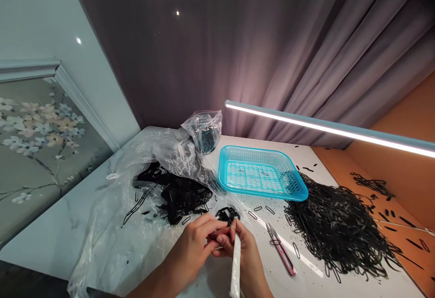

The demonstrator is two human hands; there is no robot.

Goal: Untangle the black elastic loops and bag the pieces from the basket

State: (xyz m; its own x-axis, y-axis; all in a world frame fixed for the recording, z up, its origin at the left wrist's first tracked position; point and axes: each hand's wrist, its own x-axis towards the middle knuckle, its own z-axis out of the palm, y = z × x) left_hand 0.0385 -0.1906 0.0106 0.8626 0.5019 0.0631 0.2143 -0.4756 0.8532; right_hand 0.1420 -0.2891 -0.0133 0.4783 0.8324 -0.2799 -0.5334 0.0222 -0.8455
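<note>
My left hand [194, 240] and my right hand [247, 255] meet low in the middle of the head view, fingertips pinched close together. A flat white strip [235, 268] sticks out from the fingers of my right hand toward me. What the left fingers pinch is hidden among the fingertips. Just beyond them lies a small bunch of black loops [227, 214]. To the left, a tangled black heap [185, 196] rests on clear plastic sheeting [112, 225]. Pink-handled thread snips [282, 250] lie to the right of my right hand, with several loose black loops around them.
A blue plastic basket [222, 171] stands behind my hands, with a few small loops inside. A large pile of black strips [340, 230] covers the right side. A clear bag [205, 135] stands at the back, and a lit tube lamp [326, 128] crosses above the table.
</note>
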